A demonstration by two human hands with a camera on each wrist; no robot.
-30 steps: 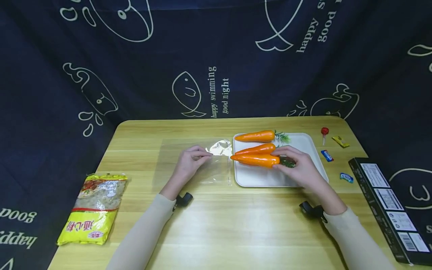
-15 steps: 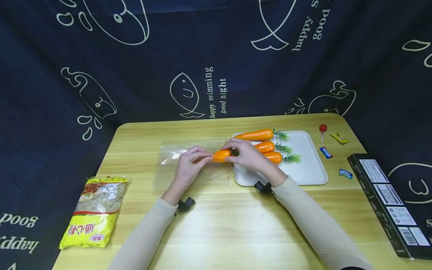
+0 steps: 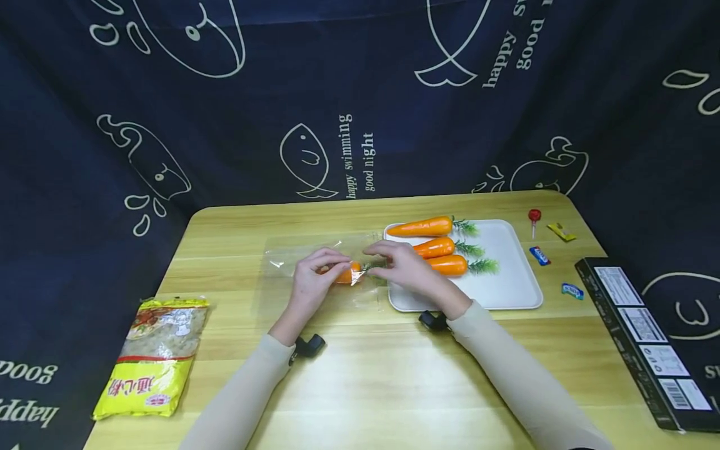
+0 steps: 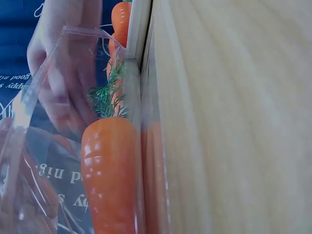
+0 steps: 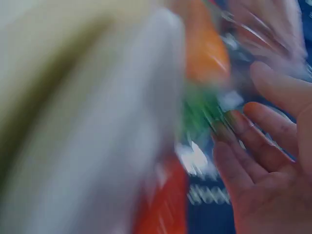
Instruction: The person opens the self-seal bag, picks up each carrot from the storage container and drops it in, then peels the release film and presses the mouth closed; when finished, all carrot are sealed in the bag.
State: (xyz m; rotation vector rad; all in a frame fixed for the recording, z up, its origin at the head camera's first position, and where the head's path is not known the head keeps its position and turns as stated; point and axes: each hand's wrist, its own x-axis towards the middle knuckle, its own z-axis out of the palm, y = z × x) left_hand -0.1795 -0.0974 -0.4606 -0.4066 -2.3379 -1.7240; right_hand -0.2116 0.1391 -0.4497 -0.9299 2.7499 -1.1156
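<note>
My left hand point(image 3: 316, 275) pinches the upper film of a clear plastic bag point(image 3: 275, 250) lying on the table. Inside the bag is an orange carrot point(image 4: 109, 170), its green leafy top point(image 4: 108, 92) toward the bag's mouth; the left hand covers much of it in the head view. Just right of those leaves is my right hand point(image 3: 407, 267), fingers apart and holding nothing. In the right wrist view its fingers point(image 5: 265, 146) are spread beside the blurred greens. Three more carrots point(image 3: 422, 227) lie on a white tray point(image 3: 512, 275), partly behind the right hand.
A yellow food packet point(image 3: 152, 356) lies at the left. On the right are a red lollipop point(image 3: 534, 215), a yellow-wrapped sweet point(image 3: 561, 232), two blue-wrapped sweets point(image 3: 540, 255) and a long black box point(image 3: 641, 344). A dark printed cloth point(image 3: 236, 156) hangs behind the table.
My right hand has carried a carrot left from the tray into the plastic bag and let go of it. The left hand has kept its hold near the bag's mouth.
</note>
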